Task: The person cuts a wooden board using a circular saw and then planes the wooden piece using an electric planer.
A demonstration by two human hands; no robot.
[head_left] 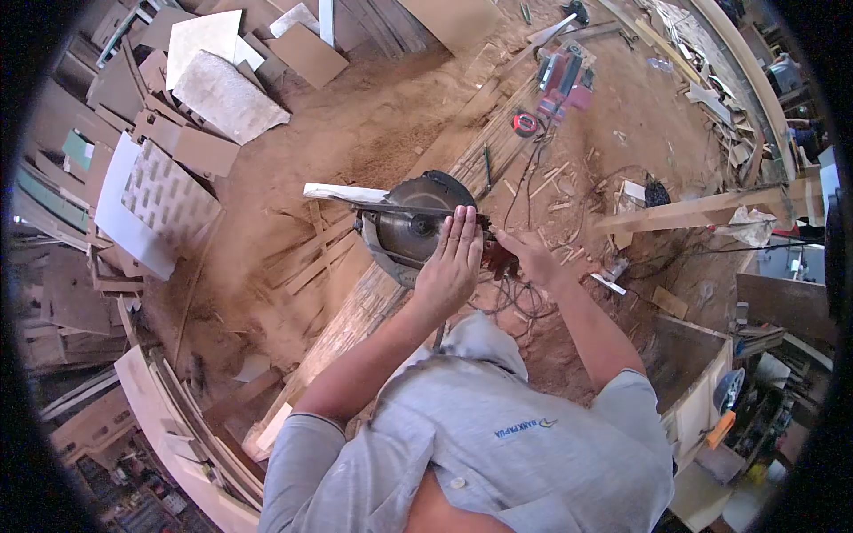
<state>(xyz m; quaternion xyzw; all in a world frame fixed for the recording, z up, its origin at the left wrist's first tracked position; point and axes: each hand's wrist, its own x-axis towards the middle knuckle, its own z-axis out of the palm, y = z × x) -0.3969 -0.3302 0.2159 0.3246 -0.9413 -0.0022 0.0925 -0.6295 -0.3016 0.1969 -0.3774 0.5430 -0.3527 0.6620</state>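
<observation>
A circular saw (391, 236) is held in front of my body, its round blade (416, 226) facing me. My left hand (455, 265) lies against the saw beside the blade, its fingers straight and side by side, the tips near the saw's flat base plate. My right hand (530, 258) is closed around the dark red and black body of the saw, on its right side; the grip itself is partly hidden. A pale strip (342, 192) sticks out to the left at the saw's upper edge; I cannot tell whether it touches the saw.
Under the saw a long wooden beam (346, 324) runs diagonally over the dusty ground. A red tape measure (525, 123), a dark pencil-like stick (487, 167) and a red-grey power tool (562, 82) lie farther along. Board offcuts (233, 96) pile up left; cables (515, 298) loop right.
</observation>
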